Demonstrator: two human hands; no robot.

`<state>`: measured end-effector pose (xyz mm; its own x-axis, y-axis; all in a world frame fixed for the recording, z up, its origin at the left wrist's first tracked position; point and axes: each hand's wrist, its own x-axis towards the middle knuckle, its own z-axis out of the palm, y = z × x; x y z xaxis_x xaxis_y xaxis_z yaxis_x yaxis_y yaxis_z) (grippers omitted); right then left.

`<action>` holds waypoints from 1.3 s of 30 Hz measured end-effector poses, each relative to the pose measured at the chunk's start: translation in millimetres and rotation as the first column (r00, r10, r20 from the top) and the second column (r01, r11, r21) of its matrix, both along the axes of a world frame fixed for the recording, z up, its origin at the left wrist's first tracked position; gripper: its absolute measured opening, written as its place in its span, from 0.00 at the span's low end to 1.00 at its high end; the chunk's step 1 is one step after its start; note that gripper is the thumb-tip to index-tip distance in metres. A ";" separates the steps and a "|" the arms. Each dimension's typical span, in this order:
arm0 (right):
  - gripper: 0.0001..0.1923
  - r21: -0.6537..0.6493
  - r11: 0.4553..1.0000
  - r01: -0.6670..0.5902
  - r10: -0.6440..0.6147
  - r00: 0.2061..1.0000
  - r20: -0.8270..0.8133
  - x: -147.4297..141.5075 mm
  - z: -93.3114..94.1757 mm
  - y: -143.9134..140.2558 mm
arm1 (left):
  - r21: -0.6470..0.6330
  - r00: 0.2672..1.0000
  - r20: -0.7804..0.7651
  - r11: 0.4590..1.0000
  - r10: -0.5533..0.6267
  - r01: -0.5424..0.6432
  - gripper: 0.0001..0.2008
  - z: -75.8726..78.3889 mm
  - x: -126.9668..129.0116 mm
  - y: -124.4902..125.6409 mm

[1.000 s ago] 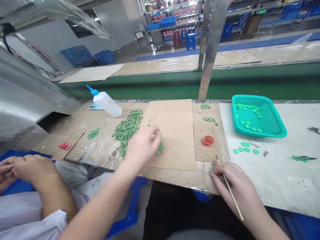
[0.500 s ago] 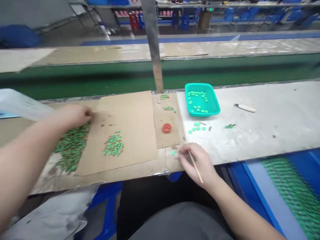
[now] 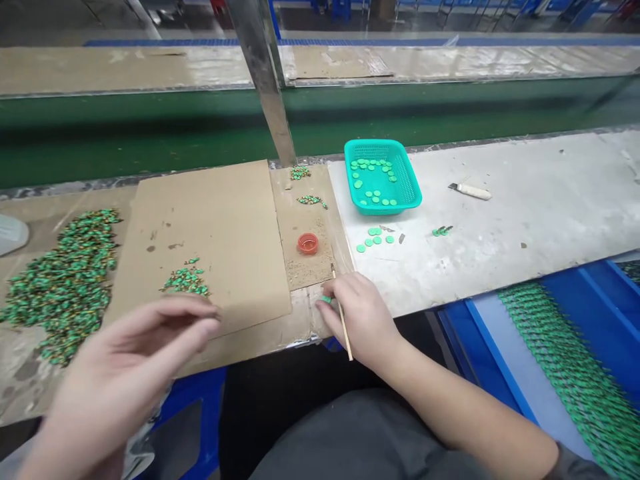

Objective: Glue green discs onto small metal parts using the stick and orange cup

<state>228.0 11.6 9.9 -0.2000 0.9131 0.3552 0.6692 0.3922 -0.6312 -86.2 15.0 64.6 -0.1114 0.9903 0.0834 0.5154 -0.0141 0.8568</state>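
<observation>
Head view, only view to go through. Right hand resting at near edge of bench, fingers curled down around a thin wooden stick; stick's long axis running from tip, up toward red cap, back and slightly right toward the body. Fingertips of same hand pinching or pressing a small green disc against worn cardboard strip; disc mostly hidden, lying just left of knuckles and touching them. Grip narrow, closed on stick.

Left hand raised above bench edge, blurred, thumb and forefinger drawn close together near; cannot tell whether anything sits between them. Directly beyond those fingertips, small cluster of green pieces on large cardboard sheet; cluster lying away from the body, near but apart from the fingers. Left hand clearly nearer to cluster than right; right nearer to disc and cap.

Farther left, big heap of green pieces spread across brown surface. To the right, teal basket holding green discs, several loose discs just in front of it on grey board, small knife beyond. Metal post rising behind cardboard, green conveyor belt running across behind.
</observation>
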 end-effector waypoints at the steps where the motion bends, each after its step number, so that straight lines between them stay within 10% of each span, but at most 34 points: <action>1: 0.03 0.003 1.000 0.002 -0.002 1.000 -0.018 2.1 1.3 0.0 | -0.024 0.997 0.068 0.999 -0.022 0.024 0.16 -2.6 16.4 -6.7; 10: 0.09 0.038 0.980 -0.195 0.196 0.980 -0.041 16.8 6.8 12.1 | -0.171 0.943 0.327 0.978 -0.056 0.118 0.18 -6.5 83.3 1.7; 17: 0.37 0.044 0.953 -0.299 0.302 0.942 -0.148 55.2 24.4 0.4 | -0.185 0.938 0.344 0.976 -0.049 0.118 0.15 -17.8 95.0 4.7; 39: 0.31 0.218 0.931 -0.292 0.273 0.955 0.111 81.7 27.1 31.2 | -0.068 0.985 0.150 0.993 -0.086 0.097 0.09 -21.8 116.9 15.4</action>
